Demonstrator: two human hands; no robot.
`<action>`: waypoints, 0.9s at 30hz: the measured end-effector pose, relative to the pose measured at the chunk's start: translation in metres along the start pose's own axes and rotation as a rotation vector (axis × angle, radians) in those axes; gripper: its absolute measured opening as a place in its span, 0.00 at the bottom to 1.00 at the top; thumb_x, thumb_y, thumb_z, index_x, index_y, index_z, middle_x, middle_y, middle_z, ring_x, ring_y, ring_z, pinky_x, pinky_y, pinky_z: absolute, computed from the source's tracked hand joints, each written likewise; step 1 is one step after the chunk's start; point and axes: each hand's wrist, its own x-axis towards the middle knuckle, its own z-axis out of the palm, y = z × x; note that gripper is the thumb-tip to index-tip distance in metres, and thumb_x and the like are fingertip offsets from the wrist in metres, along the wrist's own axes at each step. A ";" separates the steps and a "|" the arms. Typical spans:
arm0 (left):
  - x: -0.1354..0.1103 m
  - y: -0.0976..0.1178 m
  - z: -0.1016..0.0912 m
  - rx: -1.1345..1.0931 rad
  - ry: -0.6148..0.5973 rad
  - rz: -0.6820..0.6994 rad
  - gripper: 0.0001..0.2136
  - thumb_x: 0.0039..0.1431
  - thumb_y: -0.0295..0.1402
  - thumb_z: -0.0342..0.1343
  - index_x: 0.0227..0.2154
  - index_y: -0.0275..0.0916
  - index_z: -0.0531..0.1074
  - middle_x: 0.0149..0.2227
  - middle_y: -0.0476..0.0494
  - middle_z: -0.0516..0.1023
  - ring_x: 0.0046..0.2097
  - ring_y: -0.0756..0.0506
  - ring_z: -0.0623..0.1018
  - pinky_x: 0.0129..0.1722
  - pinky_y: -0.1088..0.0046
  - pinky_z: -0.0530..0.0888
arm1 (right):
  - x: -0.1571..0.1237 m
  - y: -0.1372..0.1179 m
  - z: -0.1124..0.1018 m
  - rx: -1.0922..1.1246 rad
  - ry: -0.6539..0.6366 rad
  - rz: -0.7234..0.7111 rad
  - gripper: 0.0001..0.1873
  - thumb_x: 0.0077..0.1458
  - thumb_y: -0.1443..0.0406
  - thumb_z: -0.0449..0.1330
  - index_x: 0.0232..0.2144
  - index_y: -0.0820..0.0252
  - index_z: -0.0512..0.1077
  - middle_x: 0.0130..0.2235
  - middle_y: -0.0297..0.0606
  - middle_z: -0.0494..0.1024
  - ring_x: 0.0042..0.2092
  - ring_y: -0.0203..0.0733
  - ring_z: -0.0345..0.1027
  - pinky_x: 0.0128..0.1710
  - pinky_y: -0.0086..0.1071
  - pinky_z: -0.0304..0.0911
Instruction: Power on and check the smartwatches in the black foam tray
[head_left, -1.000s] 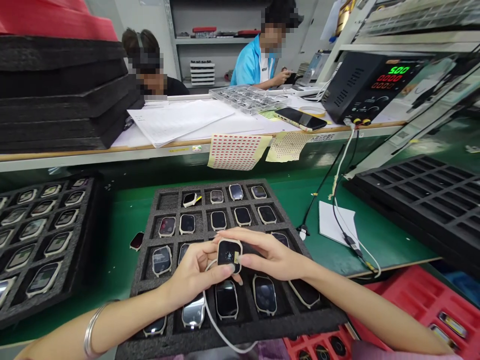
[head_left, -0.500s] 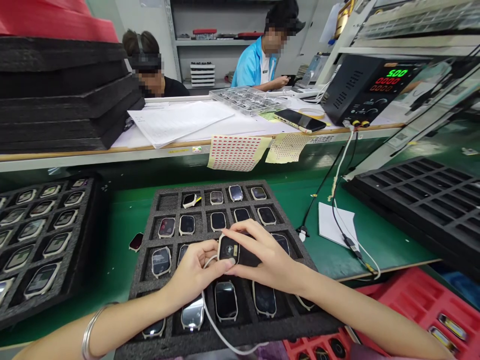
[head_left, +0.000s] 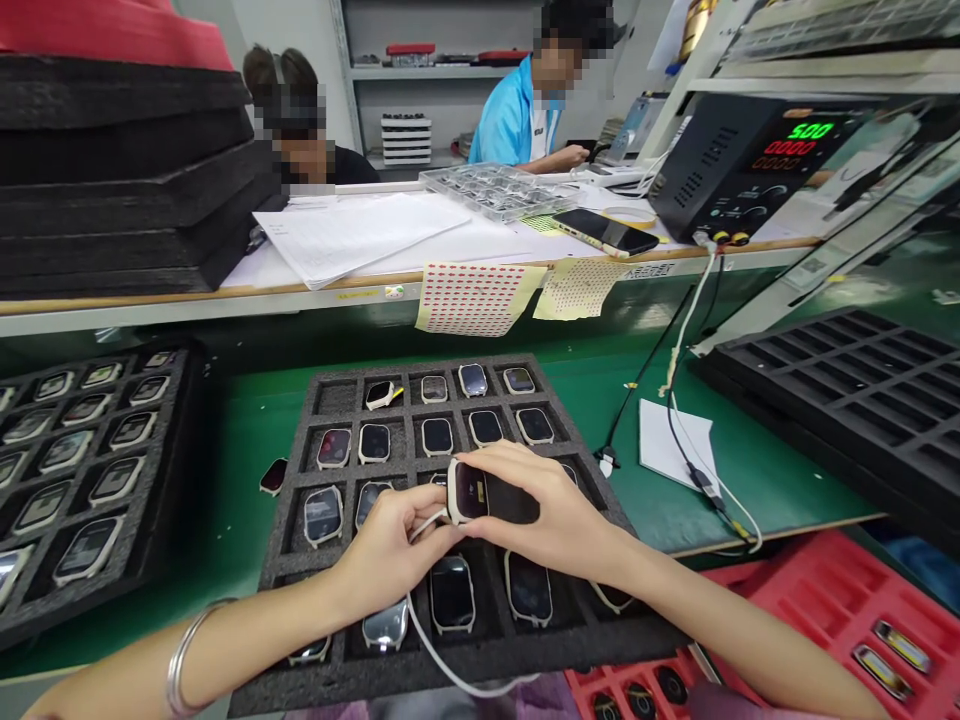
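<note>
Above the foam tray my right hand (head_left: pixel 544 510) grips a smartwatch (head_left: pixel 471 490) by its edges, thumb below and fingers on top, with the screen partly facing me. My left hand (head_left: pixel 390 545) is closed at the watch's left side, pinching a white cable (head_left: pixel 442 665) whose end is hidden behind the fingers and watch. Under both hands lies a dark grey foam tray (head_left: pixel 292 560), its pockets holding several watches without straps, such as a dark-screened watch (head_left: pixel 453 592) just below my hands. One watch (head_left: pixel 380 394) in the back row carries a small yellow strip.
A second foam tray of watches (head_left: pixel 187 440) stands at left, a loose small screen (head_left: pixel 274 476) beside it. Black trays (head_left: pixel 840 390) and red trays (head_left: pixel 810 600) are at right. A power supply (head_left: pixel 750 165), phone (head_left: pixel 606 232) and papers (head_left: pixel 360 235) sit on the shelf. Two people work beyond.
The watch has turned a little in my hands and moved slightly right and up, showing more of its pale side. My left hand stays beside it with the cable.
</note>
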 end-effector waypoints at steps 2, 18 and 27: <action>0.001 0.001 0.000 -0.043 -0.005 -0.012 0.07 0.56 0.29 0.56 0.36 0.33 0.75 0.29 0.47 0.74 0.31 0.49 0.68 0.31 0.77 0.64 | 0.001 0.000 0.000 0.031 0.010 0.032 0.24 0.51 0.63 0.67 0.49 0.62 0.68 0.45 0.42 0.75 0.47 0.45 0.68 0.48 0.37 0.64; 0.001 -0.002 -0.004 0.016 0.040 -0.018 0.08 0.54 0.32 0.58 0.23 0.33 0.72 0.22 0.50 0.69 0.26 0.51 0.65 0.26 0.77 0.61 | 0.004 -0.002 0.001 -0.027 -0.067 -0.061 0.22 0.54 0.64 0.64 0.50 0.62 0.67 0.46 0.43 0.73 0.49 0.46 0.66 0.49 0.40 0.63; 0.000 -0.003 -0.005 -0.062 -0.045 -0.050 0.03 0.53 0.26 0.56 0.31 0.34 0.71 0.23 0.53 0.65 0.22 0.54 0.56 0.21 0.77 0.53 | 0.005 0.003 0.003 -0.088 -0.109 -0.028 0.23 0.54 0.65 0.64 0.52 0.60 0.65 0.49 0.44 0.72 0.50 0.48 0.66 0.50 0.41 0.63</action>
